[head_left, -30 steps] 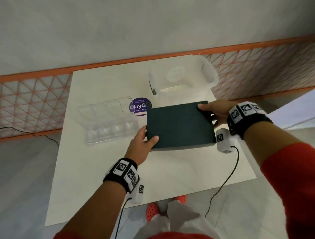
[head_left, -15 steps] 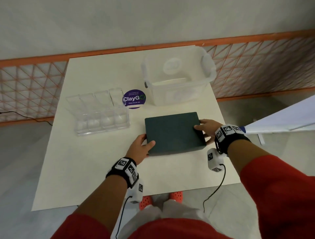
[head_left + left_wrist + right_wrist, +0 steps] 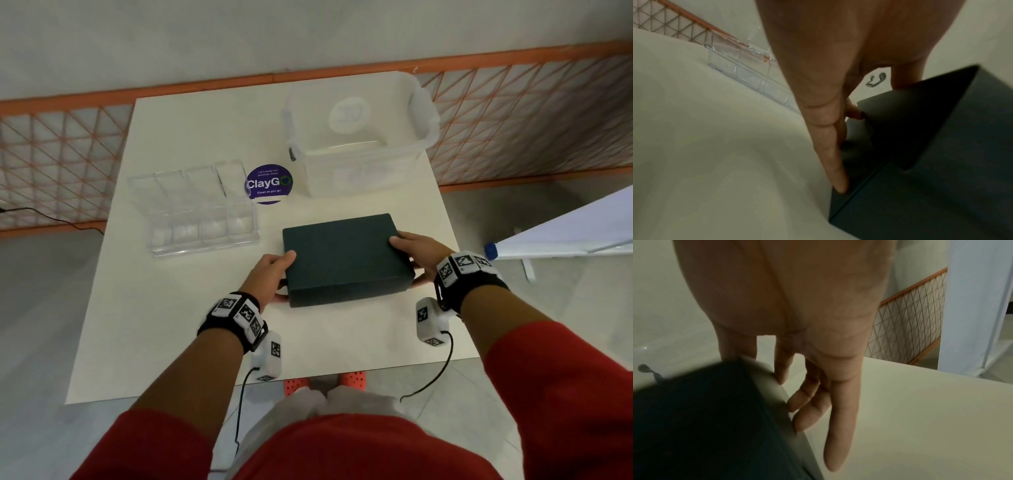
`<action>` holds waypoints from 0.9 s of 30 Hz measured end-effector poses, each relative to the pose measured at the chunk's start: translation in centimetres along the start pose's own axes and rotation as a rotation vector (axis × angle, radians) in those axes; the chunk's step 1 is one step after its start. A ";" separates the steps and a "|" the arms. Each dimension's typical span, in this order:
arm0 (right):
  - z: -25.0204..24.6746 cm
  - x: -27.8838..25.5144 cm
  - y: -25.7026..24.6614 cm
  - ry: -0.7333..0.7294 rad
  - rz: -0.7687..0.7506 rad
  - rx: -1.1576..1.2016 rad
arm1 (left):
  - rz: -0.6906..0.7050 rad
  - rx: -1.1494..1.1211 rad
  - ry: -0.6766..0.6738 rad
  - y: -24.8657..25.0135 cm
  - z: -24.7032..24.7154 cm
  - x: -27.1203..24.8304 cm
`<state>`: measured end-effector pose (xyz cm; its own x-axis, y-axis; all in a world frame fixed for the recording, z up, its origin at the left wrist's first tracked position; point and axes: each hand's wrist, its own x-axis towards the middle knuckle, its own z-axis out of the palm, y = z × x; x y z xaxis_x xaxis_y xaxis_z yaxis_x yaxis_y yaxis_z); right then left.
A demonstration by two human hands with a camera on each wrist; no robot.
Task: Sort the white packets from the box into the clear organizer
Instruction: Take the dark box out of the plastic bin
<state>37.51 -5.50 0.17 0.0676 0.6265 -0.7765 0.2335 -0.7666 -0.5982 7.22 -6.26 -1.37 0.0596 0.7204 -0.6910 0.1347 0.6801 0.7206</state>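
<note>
Nearest, we had both hands on the dark green box (image 3: 344, 258), which sat lid-on near the front middle of the white table (image 3: 191, 329). Our left hand (image 3: 270, 279) gripped its left end, thumb on the lid and fingers (image 3: 835, 170) running down the side to the base. Our right hand (image 3: 416, 255) gripped the right end the same way, thumb on top, fingers (image 3: 807, 402) curled against the side wall, little finger straight and off the box. No white packets showed with the lid shut, so we couldn't tell what was inside. Just beyond and to the left, apart from the box, the clear organizer (image 3: 200, 209) lay open, lid flipped back, with pale contents in its front row that we couldn't identify. Right beside it was a round purple ClayGo sticker (image 3: 269, 185). Farther back on the right stood a translucent plastic bin (image 3: 359, 137). Behind the table ran an orange mesh fence (image 3: 51, 164).
</note>
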 end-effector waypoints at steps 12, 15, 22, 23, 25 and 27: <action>-2.5 -3.3 -4.5 0.188 -0.079 0.028 | 0.350 0.092 -0.017 2.6 -2.0 -1.1; -2.4 -4.4 -5.9 0.186 -0.166 0.018 | 0.456 0.152 -0.030 3.0 -2.0 -1.0; -2.9 -3.9 -6.0 0.212 -0.236 0.089 | 0.510 0.312 -0.037 3.7 -1.7 -0.3; -2.8 -3.6 -6.0 0.211 -0.225 0.059 | 0.494 0.321 -0.035 3.6 -1.5 -0.1; -2.4 -2.7 -5.9 0.209 -0.188 0.019 | 0.466 0.359 -0.021 3.4 -1.2 0.3; -1.8 -2.0 -5.7 0.206 -0.166 0.008 | 0.432 0.410 -0.011 3.2 -0.8 0.6</action>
<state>37.76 -2.13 5.52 0.2254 0.7588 -0.6111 0.2505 -0.6513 -0.7163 6.93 -3.48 0.57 0.2045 0.9172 -0.3421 0.4671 0.2157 0.8575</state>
